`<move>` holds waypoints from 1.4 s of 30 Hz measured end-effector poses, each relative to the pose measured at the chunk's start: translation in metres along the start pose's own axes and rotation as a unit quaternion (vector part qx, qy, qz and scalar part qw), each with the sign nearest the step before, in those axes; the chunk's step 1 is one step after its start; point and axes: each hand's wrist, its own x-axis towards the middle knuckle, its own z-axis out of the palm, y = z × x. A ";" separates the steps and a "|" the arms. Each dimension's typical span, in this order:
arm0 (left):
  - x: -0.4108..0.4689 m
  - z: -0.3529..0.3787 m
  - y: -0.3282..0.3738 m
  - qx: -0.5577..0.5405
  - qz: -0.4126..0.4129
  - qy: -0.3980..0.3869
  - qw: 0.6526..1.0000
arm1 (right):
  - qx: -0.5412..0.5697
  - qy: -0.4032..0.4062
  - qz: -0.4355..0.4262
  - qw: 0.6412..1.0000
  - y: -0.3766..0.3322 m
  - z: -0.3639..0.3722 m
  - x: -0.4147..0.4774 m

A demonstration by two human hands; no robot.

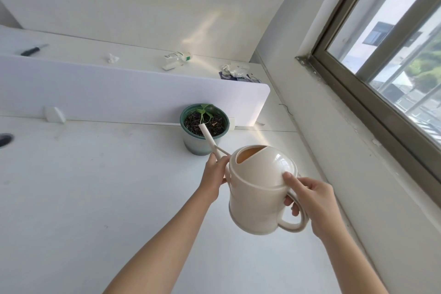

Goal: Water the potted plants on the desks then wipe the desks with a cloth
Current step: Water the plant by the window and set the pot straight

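Right hand (312, 200) grips the watering can (257, 198) handle, left hand (213, 174) clasps its spout (207, 135), tip past the pot (194, 146) rim.

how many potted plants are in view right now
1. The green potted plant stands on the near desk against the white divider, with the watering can's spout over its soil. Others could be hidden behind the divider or out of frame.

desk (95, 198): bare left of pot (202, 143) | blocked behind: divider (119, 93) | right: wall (334, 150)
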 end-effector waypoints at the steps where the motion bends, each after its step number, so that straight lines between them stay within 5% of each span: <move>1: 0.002 0.001 0.000 -0.001 -0.001 -0.001 1.000 | -0.002 0.000 0.000 1.000 0.000 -0.001 0.003; 42: 0.033 0.024 -0.006 -0.023 -0.041 -0.027 0.999 | -0.091 0.038 -0.054 0.994 -0.011 -0.005 0.029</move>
